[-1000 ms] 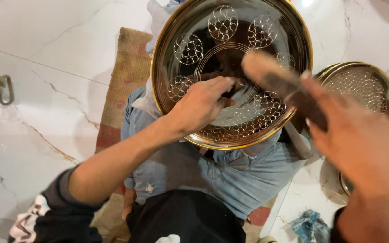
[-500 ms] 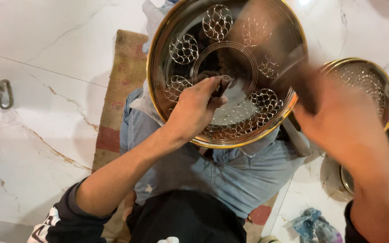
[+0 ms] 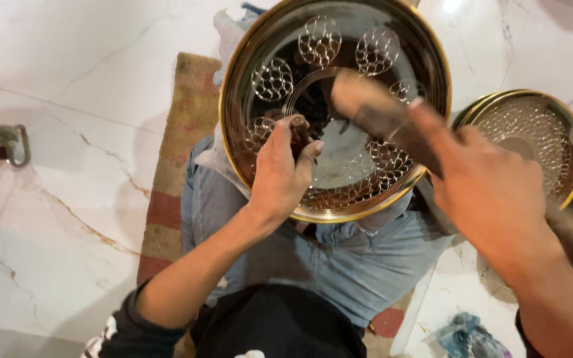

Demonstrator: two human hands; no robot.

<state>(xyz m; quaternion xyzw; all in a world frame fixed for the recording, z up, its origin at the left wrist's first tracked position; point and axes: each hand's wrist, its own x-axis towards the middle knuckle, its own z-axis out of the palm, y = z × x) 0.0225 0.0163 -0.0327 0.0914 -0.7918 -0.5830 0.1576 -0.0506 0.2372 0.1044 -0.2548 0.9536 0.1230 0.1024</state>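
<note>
Over denim lap, centre frame: big brass plate [image 3: 339,40], tilted, w/ 5 embossed scale medallions. Left hand [image 3: 280,169] at 7 o'clock, fingers pinching rim. Right hand [image 3: 492,192] clamped round blurred wooden tool [image 3: 373,109]. Second brass plate [image 3: 532,132] at 3 o'clock on marble floor [image 3: 67,59].

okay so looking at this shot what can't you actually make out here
All in the head view:
- Tool in the right hand: motion-blurred, its kind unclear.
- What the left hand pinches against the brass plate: hidden by its fingers.
- Second plate: partly behind the right hand.
- Metal hook: cut by the left edge.
</note>
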